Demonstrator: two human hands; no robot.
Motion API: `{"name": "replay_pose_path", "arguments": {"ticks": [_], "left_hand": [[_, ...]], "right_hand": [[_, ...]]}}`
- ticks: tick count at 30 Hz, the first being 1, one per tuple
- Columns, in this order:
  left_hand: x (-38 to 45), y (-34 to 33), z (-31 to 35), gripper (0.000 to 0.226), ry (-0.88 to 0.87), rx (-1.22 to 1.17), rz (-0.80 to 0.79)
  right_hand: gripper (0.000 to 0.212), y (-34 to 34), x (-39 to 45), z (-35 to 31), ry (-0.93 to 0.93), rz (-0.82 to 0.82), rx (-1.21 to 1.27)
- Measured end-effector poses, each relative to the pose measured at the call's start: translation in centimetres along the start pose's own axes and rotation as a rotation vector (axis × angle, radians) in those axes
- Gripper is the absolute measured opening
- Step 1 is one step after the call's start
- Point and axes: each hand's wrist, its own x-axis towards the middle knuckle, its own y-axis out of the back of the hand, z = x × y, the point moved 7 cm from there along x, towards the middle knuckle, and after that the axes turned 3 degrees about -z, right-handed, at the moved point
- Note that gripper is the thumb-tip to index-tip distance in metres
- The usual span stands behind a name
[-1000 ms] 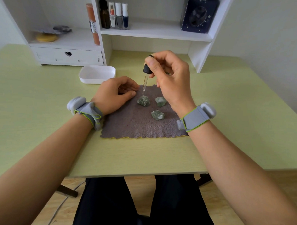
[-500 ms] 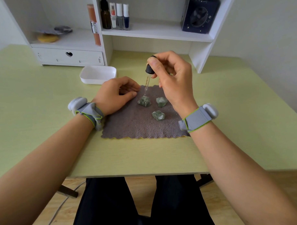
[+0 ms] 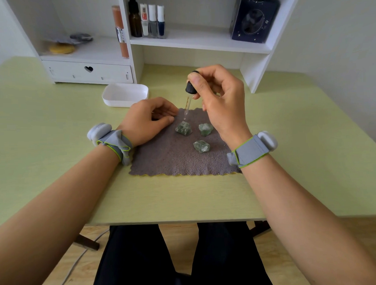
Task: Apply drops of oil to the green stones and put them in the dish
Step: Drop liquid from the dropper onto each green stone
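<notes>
three rough pale-green stones (image 3: 201, 146) lie on a grey fuzzy cloth (image 3: 175, 157). the left hand (image 3: 145, 120) rests on the cloth's left edge, fingers loosely curled, holding nothing. the right hand (image 3: 219, 103) pinches a black-bulbed glass dropper (image 3: 188, 99), tip just above the far-left stone. beyond sits a white rounded plastic dish (image 3: 125, 95).

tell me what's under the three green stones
A grey fuzzy cloth lies under all three rough green stones, spread on the pale green table. The table beneath the cloth is covered.
</notes>
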Motion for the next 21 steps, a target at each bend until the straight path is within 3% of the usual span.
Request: {"name": "replay_pose_path", "arguments": {"ticks": [21], "left_hand": [[-0.05,0.02,0.1,0.021,0.003,0.004,0.004]], "right_hand": [[0.007,0.34,0.05,0.11,0.001,0.013,-0.023]]}}
